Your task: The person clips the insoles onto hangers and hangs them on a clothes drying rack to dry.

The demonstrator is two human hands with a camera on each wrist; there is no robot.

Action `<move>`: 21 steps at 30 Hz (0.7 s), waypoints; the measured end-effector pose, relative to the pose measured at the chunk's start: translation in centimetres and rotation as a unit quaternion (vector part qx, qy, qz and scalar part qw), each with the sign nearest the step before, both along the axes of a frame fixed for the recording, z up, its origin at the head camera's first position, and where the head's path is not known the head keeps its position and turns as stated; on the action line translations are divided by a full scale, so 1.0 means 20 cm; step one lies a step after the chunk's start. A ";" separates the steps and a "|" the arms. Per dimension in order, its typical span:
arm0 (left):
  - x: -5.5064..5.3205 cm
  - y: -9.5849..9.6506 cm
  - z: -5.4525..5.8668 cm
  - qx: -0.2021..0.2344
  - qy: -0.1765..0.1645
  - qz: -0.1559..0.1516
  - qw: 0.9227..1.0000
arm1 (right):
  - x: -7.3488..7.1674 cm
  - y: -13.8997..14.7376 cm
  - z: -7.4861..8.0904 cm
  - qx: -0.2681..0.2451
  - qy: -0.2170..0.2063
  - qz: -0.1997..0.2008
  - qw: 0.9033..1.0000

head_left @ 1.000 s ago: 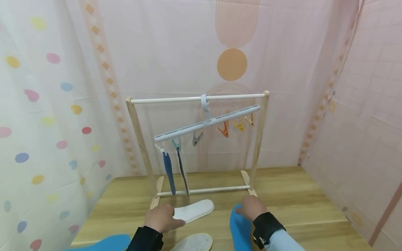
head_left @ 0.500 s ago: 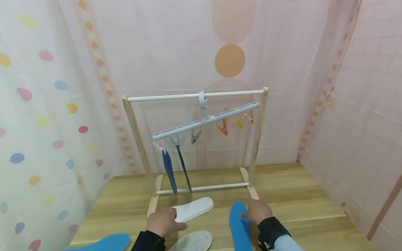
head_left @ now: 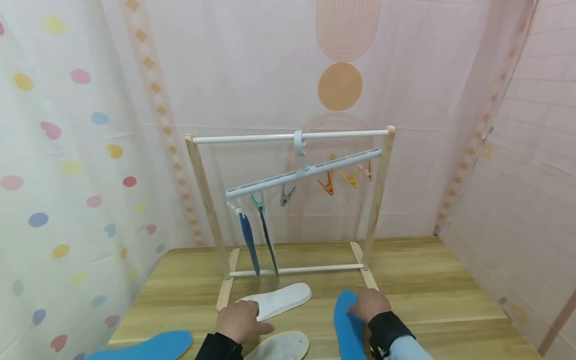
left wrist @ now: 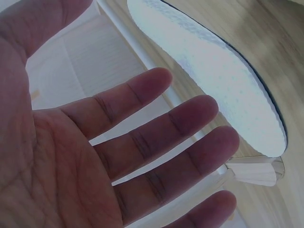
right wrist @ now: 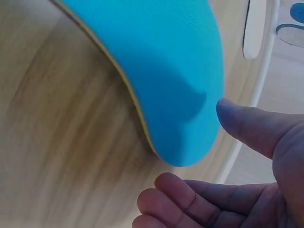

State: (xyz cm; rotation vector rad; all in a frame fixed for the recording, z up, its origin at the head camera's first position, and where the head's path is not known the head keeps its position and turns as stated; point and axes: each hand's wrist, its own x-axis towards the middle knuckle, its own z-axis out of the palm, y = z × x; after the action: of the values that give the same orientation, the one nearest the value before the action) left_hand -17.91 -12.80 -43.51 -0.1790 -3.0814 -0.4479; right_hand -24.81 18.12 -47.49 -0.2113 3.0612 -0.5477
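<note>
My left hand (head_left: 240, 320) is over the heel end of a white insole (head_left: 281, 300) lying on the table. In the left wrist view its fingers are extended and spread, holding nothing, with the white insole (left wrist: 218, 66) beyond the fingertips. My right hand (head_left: 371, 304) is at the far end of a blue insole (head_left: 347, 325). Seen from the right wrist, the thumb is right at one edge of the blue insole (right wrist: 166, 80), while the other fingers lie loosely bent past its rounded tip. Below the left hand lies a grey insole (head_left: 283, 346).
A wood-and-white rack (head_left: 294, 270) stands behind the insoles. From its top bar hangs a tilted hanger (head_left: 310, 172) with coloured clips, such as an orange clip (head_left: 327, 183). Two dark blue insoles hang at its left, one insole (head_left: 249, 245) outermost. Another blue insole (head_left: 148, 346) lies front left.
The head view has shifted slightly. My right hand has drawn a little to the right along the blue insole's edge. The left hand has stayed near the white insole; the insoles have not moved.
</note>
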 end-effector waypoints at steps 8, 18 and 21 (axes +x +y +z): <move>0.00 0.02 0.00 -0.003 0.005 -0.001 1.000 | 0.01 -0.02 -0.03 0.012 0.026 -0.012 1.000; -0.01 0.02 -0.04 -0.002 0.005 -0.008 1.000 | -0.02 -0.03 -0.05 0.012 0.023 -0.022 0.999; -0.01 0.02 -0.04 -0.002 0.007 -0.011 1.000 | -0.02 -0.03 -0.05 0.008 0.024 -0.027 0.999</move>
State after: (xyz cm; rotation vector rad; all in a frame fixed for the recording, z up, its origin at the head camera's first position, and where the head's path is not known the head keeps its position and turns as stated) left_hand -18.19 -12.30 -44.36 -0.2156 -3.0694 -0.4387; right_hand -25.22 17.51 -48.41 -0.1428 3.1251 -0.5282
